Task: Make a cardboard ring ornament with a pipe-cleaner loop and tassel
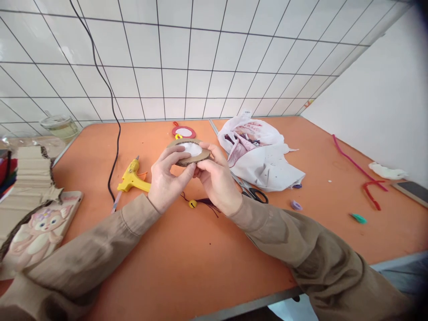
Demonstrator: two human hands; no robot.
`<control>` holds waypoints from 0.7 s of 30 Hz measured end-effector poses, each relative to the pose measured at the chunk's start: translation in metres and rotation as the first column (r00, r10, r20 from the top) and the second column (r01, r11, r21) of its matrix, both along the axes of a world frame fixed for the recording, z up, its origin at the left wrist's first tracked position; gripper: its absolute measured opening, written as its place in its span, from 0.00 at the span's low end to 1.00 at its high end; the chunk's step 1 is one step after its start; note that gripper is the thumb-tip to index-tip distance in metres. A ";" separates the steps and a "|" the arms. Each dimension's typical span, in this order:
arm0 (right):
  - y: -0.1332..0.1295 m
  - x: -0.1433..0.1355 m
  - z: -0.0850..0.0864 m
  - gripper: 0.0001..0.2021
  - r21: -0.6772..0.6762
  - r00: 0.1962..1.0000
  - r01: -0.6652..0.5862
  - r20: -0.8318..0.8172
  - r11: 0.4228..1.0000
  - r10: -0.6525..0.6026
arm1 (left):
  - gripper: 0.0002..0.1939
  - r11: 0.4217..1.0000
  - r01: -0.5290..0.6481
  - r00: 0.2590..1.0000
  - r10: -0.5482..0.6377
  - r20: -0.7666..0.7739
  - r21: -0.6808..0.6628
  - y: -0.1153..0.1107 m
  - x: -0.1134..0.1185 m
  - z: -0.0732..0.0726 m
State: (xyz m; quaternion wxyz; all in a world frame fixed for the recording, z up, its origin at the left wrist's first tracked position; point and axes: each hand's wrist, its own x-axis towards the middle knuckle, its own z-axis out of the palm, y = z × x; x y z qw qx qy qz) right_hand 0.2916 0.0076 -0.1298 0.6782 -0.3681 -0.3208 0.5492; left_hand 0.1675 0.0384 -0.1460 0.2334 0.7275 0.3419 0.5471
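Note:
Between my two hands is a round cardboard ring [201, 155] with a white centre, raised above the orange table. My left hand [169, 178] grips its left side, fingers over the top and thumb at the near edge. On the right side, my right hand [219, 180] pinches the rim between thumb and fingers. Below the hands lies a yellow bell [192, 204] with dark purple cords. Behind the ring sits a red-rimmed disc [184, 132] with a white middle. A yellow glue gun [133, 177] rests to the left of my left hand.
A white plastic bag [267, 156] stands at the back right, with black-handled scissors [256, 194] beside it. Red pipe cleaners [370, 196] and a green piece [358, 218] lie right. At left are torn cardboard [31, 174], a cartoon-printed board [43, 227] and a lidded cup [60, 127].

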 end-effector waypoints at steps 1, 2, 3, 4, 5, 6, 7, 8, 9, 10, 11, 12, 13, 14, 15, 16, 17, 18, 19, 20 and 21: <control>0.000 0.000 0.000 0.20 -0.004 1.000 0.002 -0.002 1.000 -0.002 | 0.05 1.000 0.001 1.000 -0.001 0.003 -0.006 0.000 0.000 0.000; 0.000 -0.001 -0.001 0.20 -0.008 1.000 0.003 -0.004 1.000 -0.003 | 0.05 1.000 0.001 1.000 -0.001 0.004 -0.011 0.000 0.000 -0.001; 0.000 -0.001 -0.001 0.20 -0.012 1.000 0.003 -0.005 1.000 -0.003 | 0.05 1.000 0.001 1.000 -0.001 0.005 -0.015 0.000 0.000 -0.001; 0.000 -0.001 -0.001 0.20 -0.014 1.000 0.003 -0.005 1.000 -0.003 | 0.05 1.000 0.000 1.000 0.000 0.006 -0.016 0.000 0.000 -0.001; 0.000 -0.001 0.000 0.21 -0.017 1.000 0.002 -0.003 1.000 -0.002 | 0.05 1.000 -0.001 1.000 0.002 0.006 -0.016 0.000 0.000 -0.001; 0.000 -0.002 0.000 0.21 -0.018 1.000 0.002 -0.001 1.000 -0.002 | 0.05 1.000 -0.006 1.000 0.006 0.003 -0.012 0.000 0.000 -0.001; 0.000 -0.002 0.000 0.21 -0.019 1.000 0.003 0.004 1.000 -0.002 | 0.05 1.000 -0.012 1.000 0.012 -0.003 -0.006 0.000 0.000 -0.001; 0.000 -0.001 0.001 0.21 -0.019 1.000 0.003 0.008 1.000 -0.003 | 0.05 1.000 -0.019 1.000 0.019 -0.012 0.000 0.000 -0.001 -0.001; 0.000 -0.001 0.001 0.21 -0.018 1.000 0.003 0.012 1.000 -0.002 | 0.05 1.000 -0.025 0.999 0.025 -0.021 0.006 -0.001 -0.001 0.000; 0.000 -0.001 0.001 0.21 -0.016 1.000 0.002 0.013 1.000 -0.001 | 0.05 1.000 -0.029 0.999 0.029 -0.030 0.011 -0.001 -0.001 0.001; 0.000 -0.001 0.001 0.22 -0.012 1.000 0.001 0.012 1.000 -0.001 | 0.05 0.999 -0.031 0.999 0.031 -0.037 0.016 -0.002 -0.001 0.001; 0.000 -0.001 0.001 0.22 -0.008 1.000 -0.001 0.010 1.000 0.001 | 0.05 0.999 -0.031 0.999 0.031 -0.040 0.020 -0.002 -0.001 0.002; 0.000 0.000 0.001 0.22 -0.003 1.000 -0.002 0.008 1.000 0.002 | 0.05 0.999 -0.030 0.999 0.030 -0.040 0.022 -0.002 -0.001 0.002; 0.000 0.000 0.001 0.22 0.002 1.000 -0.003 0.006 1.000 0.003 | 0.05 0.999 -0.029 0.999 0.030 -0.038 0.024 -0.002 -0.001 0.002; 0.001 0.000 0.000 0.22 0.006 1.000 -0.003 0.005 1.000 0.003 | 0.05 0.999 -0.030 0.999 0.031 -0.037 0.024 -0.002 -0.001 0.002; 0.001 0.000 0.000 0.21 0.008 1.000 -0.003 0.006 1.000 0.003 | 0.05 0.999 -0.031 0.999 0.031 -0.036 0.023 -0.001 0.000 0.002; 0.001 -0.001 -0.001 0.21 0.006 1.000 -0.004 0.007 1.000 0.004 | 0.05 0.999 -0.031 0.999 0.032 -0.035 0.021 -0.001 0.000 0.002; 0.000 -0.001 -0.001 0.21 0.002 1.000 -0.003 0.009 1.000 0.003 | 0.05 0.999 -0.031 0.999 0.032 -0.032 0.019 -0.001 0.000 0.001; 0.000 -0.001 -0.001 0.21 -0.005 1.000 -0.002 0.010 1.000 0.002 | 0.05 0.999 -0.030 0.999 0.030 -0.028 0.017 0.000 0.000 0.001; 0.000 0.000 -0.001 0.21 -0.012 1.000 -0.003 0.012 1.000 0.003 | 0.05 1.000 -0.027 0.999 0.027 -0.024 0.015 0.000 0.001 0.000; 0.000 0.000 -0.001 0.21 -0.016 1.000 -0.002 0.013 1.000 0.003 | 0.05 1.000 -0.024 0.999 0.025 -0.021 0.013 0.000 0.001 0.000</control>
